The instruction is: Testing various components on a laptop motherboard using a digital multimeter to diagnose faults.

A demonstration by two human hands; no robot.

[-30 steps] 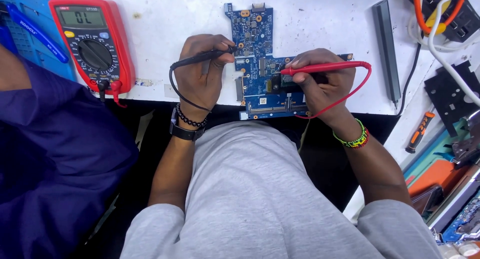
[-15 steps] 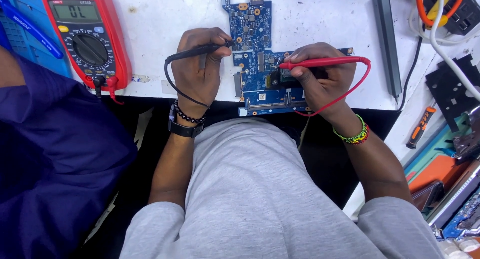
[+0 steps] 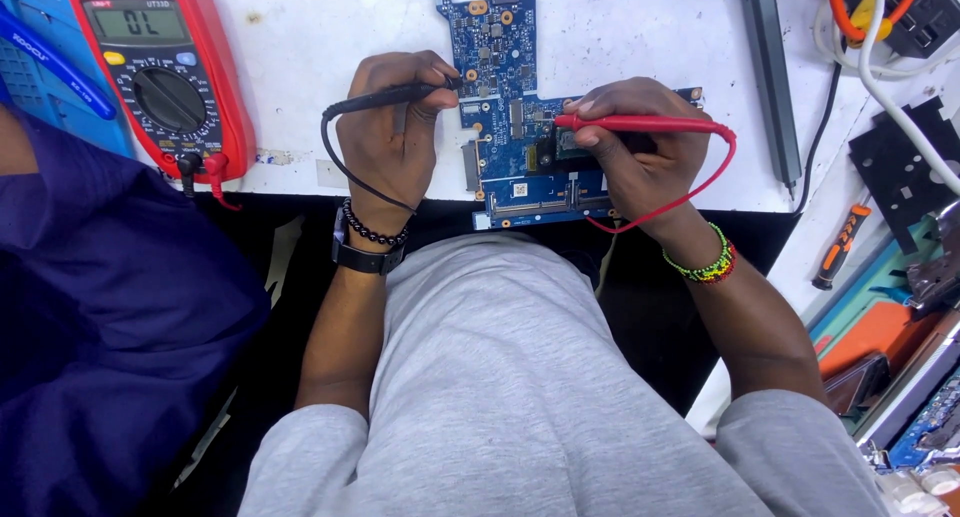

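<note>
Fingers of the left hand (image 3: 385, 137) pinch the black probe (image 3: 385, 99); the right hand (image 3: 640, 152) pinches the red probe (image 3: 640, 124), both tips on the blue circuit board (image 3: 510, 127) at upper centre. Probing is underway; next calls for steady tips and a glance at the red multimeter (image 3: 160, 72), upper left. Since earlier, everything sits slightly lower.

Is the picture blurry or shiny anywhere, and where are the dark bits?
Head view: sharp on the blue circuit board and both hands, left hand and right hand; bright, even light on the white table; no strong glare; dark shadow under the table edge; straight edges bend slightly near the corners.
</note>
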